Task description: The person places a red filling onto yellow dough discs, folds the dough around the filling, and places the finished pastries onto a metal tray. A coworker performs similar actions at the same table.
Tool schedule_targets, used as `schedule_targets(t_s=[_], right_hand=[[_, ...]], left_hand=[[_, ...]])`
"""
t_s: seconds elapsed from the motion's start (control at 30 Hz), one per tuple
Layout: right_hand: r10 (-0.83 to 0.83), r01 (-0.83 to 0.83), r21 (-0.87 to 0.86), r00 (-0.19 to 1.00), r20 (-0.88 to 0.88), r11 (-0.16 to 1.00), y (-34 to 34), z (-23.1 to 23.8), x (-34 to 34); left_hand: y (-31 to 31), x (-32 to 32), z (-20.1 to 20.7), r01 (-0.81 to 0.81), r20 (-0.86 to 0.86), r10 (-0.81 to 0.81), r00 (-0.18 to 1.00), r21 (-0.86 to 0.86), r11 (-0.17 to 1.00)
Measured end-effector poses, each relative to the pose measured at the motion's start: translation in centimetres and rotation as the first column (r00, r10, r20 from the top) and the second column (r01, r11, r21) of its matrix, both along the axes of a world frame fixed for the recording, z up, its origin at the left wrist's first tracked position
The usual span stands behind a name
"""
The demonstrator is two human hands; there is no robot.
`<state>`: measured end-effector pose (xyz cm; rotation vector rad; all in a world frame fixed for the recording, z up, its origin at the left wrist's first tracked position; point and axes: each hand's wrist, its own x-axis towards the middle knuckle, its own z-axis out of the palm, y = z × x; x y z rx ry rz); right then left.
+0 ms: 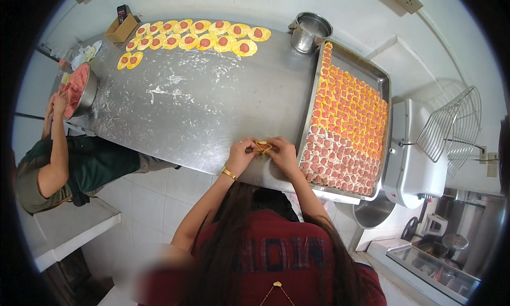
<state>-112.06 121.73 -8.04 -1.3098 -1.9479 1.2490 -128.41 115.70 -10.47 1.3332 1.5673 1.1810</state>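
Note:
Between my two hands, above the near edge of the steel table (212,115), is a yellow dumpling (262,145) with pink filling, its wrapper partly folded up. My left hand (243,153), with a gold bracelet at the wrist, pinches its left side. On the opposite side my right hand (283,153) grips the wrapper with closed fingers. Just right of my hands a large metal tray (309,131) holds tight rows of open-topped dumplings (345,115), yellow toward the back and whitish toward the front. Flat yellow wrappers (205,41) topped with pink filling lie in rows at the table's far side.
At the left a co-worker's hands (59,101) reach to a steel bowl (89,93) of pink filling. A metal pot (310,32) stands behind the tray. A cardboard box (121,29) sits at the far left corner. A white mixer (411,152) with a wire guard stands right.

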Motion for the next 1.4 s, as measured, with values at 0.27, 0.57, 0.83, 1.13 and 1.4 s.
schedule_targets(t_s=[0.27, 0.57, 0.83, 1.13, 1.4], right_hand=[[0.098, -0.108, 0.153, 0.993, 0.068, 0.982, 1.2, -0.7, 0.6], [0.052, -0.068, 0.113, 0.988, 0.144, 0.991, 0.6, -0.6, 0.2], [0.045, -0.084, 0.314, 0.991, 0.128, 0.946, 0.3, -0.4, 1.5], [0.145, -0.152, 0.181, 0.988, 0.054, 0.972, 0.8, -0.1, 1.1], [0.124, -0.143, 0.161, 0.985, 0.122, 0.977, 0.2, 0.6, 0.7]], left_hand=[[0.4, 1.0, 0.4, -0.027, -0.03, 0.023, 0.999, -0.166, 0.986], [1.5, 1.5, 0.8, 0.07, -0.186, -0.107, 0.977, -0.194, 0.978], [1.1, 0.9, 0.7, 0.178, -0.181, -0.212, 0.96, -0.188, 0.966], [1.6, 1.4, 1.2, 0.165, -0.31, -0.225, 0.924, -0.209, 0.964], [1.7, 1.5, 1.0, 0.148, -0.153, -0.161, 0.975, -0.094, 0.985]])
